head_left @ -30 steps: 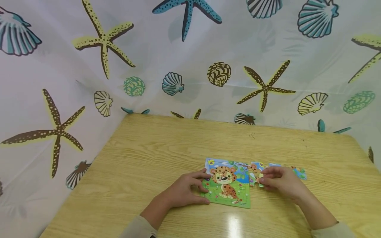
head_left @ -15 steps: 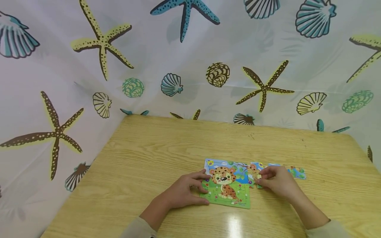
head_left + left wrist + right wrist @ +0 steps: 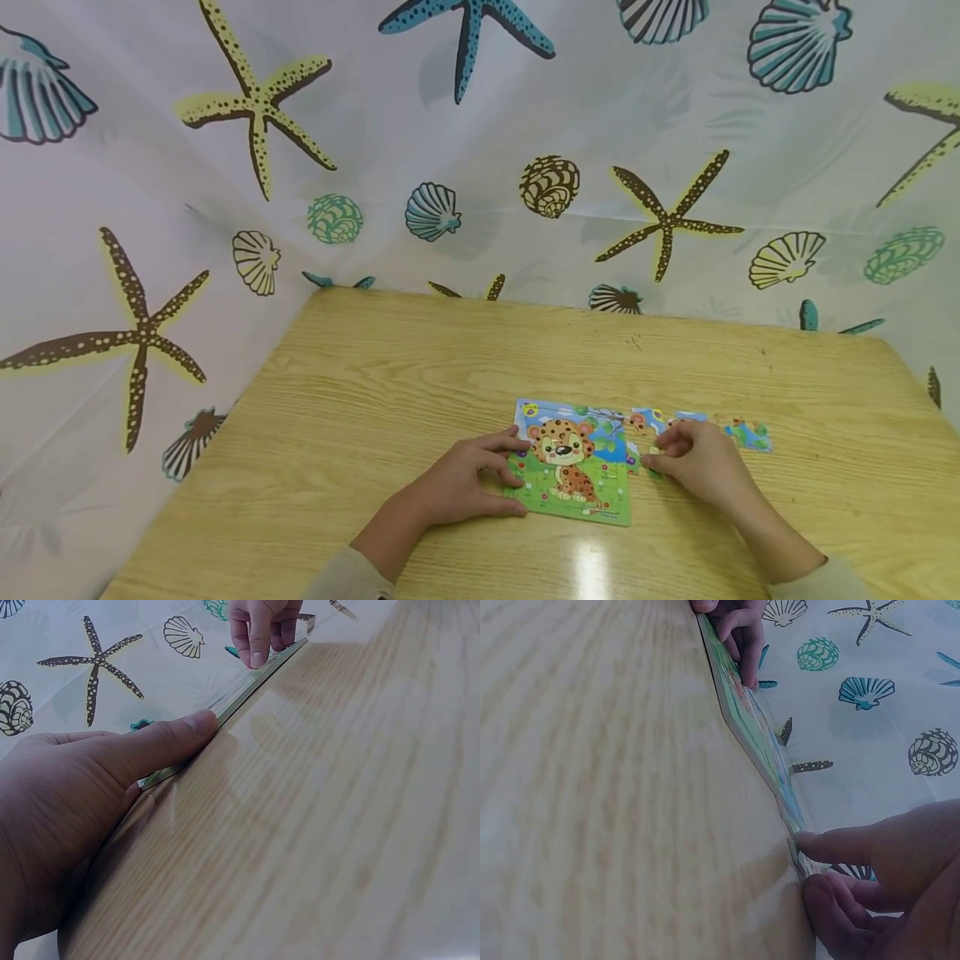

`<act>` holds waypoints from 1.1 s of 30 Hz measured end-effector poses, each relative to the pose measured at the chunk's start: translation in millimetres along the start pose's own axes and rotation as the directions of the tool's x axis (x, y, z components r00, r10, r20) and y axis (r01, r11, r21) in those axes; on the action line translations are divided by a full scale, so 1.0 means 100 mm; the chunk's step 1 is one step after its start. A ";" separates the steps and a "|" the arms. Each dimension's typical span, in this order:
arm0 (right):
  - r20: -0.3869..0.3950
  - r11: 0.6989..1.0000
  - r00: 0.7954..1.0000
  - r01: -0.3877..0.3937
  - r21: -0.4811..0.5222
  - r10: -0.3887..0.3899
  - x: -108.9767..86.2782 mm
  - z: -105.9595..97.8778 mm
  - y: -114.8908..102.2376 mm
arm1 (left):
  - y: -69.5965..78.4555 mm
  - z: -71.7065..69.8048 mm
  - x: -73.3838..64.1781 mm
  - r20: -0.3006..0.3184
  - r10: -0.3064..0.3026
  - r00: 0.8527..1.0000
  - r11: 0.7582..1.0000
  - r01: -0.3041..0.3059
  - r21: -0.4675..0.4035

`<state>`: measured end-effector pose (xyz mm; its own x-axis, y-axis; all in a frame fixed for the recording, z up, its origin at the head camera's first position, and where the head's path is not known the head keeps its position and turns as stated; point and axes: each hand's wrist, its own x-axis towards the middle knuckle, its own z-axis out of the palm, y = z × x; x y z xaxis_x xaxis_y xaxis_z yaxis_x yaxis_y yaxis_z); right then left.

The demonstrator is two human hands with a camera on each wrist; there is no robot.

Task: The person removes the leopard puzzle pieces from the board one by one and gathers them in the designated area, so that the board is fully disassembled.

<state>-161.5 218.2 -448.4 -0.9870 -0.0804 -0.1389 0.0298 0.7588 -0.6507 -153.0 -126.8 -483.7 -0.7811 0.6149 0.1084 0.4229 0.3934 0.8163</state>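
A jigsaw puzzle [image 3: 573, 479] of a spotted leopard cub on green grass under blue sky lies flat on the wooden table in the head view. My left hand [image 3: 468, 483] holds its left edge, thumb near the front corner and fingertips on the picture's border. In the left wrist view the thumb [image 3: 169, 741] lies against the puzzle's side. Right of the puzzle, my right hand [image 3: 701, 462] pinches a small jigsaw piece [image 3: 655, 473] between thumb and fingers, close over the table and largely hidden by them. The right wrist view shows these fingertips [image 3: 810, 844] at the piece's edge.
More loose jigsaw pieces [image 3: 750, 435] lie in a row right of the puzzle, partly behind my right hand. Another piece [image 3: 647, 421] sits close to the puzzle's right edge. A curtain [image 3: 480, 242] printed with starfish and shells hangs behind the wooden table [image 3: 390, 375].
My right hand has shifted slightly left and nearer to me, with the pinched piece moving along beside the puzzle. The left hand and the puzzle stay in place.
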 end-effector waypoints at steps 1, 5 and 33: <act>0.005 1.000 1.000 -0.005 0.010 0.005 0.00 0.00 0.01 | 0.00 0.00 0.00 -0.001 0.001 1.000 1.000 -0.001 -0.002; 0.037 0.997 0.999 -0.017 0.078 0.015 0.00 -0.01 0.02 | -0.01 0.01 0.00 -0.003 0.003 1.000 1.000 -0.003 -0.001; 0.305 0.911 0.938 0.028 0.412 -0.166 0.16 0.24 -0.53 | 0.01 0.00 0.00 -0.004 -0.007 1.000 1.000 0.007 0.012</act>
<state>-174.8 160.9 -434.1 -0.8823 -0.3988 -0.2499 0.0649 0.4229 -0.9039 -152.9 -126.1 -483.0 -0.7858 0.6095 0.1051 0.4231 0.4057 0.8102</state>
